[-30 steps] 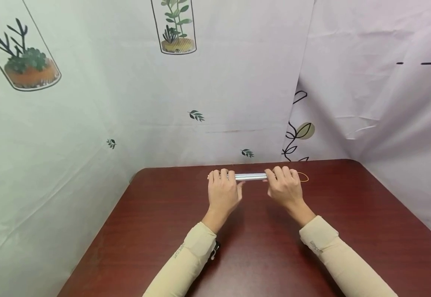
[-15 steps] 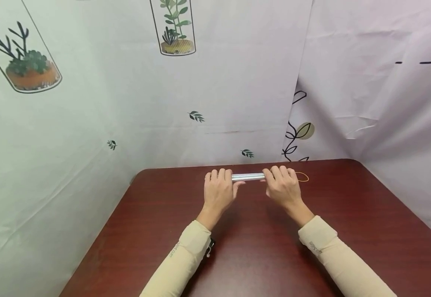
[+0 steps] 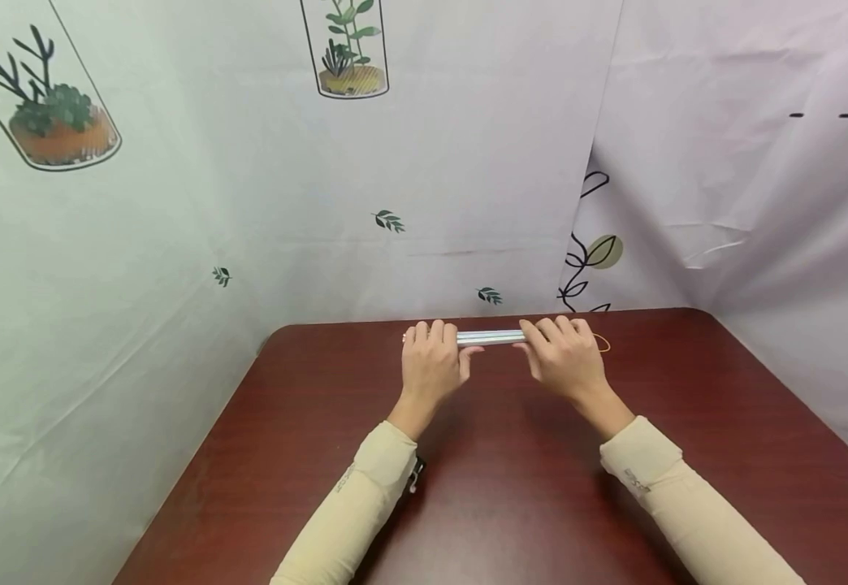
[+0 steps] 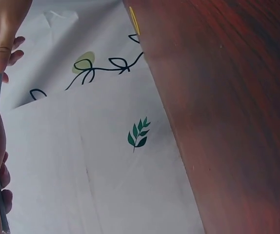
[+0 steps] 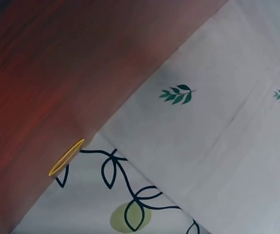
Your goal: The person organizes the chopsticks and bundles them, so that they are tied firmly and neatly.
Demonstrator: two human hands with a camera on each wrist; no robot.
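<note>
While the left hand [image 3: 430, 366] and right hand [image 3: 568, 359] are grasping the silvery bar [image 3: 490, 337] above the table [image 3: 512, 487], both should be applying even pressure and supporting it level.

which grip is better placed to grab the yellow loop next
Probably the right grip: it is closest to the loop, with the left grip farther off. Both hold the bar, so it may need to let go first.

The light is bright and soft. A pale shine sits on the near part of the table [image 3: 526, 487], with dark shadows under the sleeves [image 3: 354, 508]. The cloth [image 3: 131, 309] looks greenish left of the table, pinkish right of it. Both wrist views look dimmer and a bit fuzzy.
</note>
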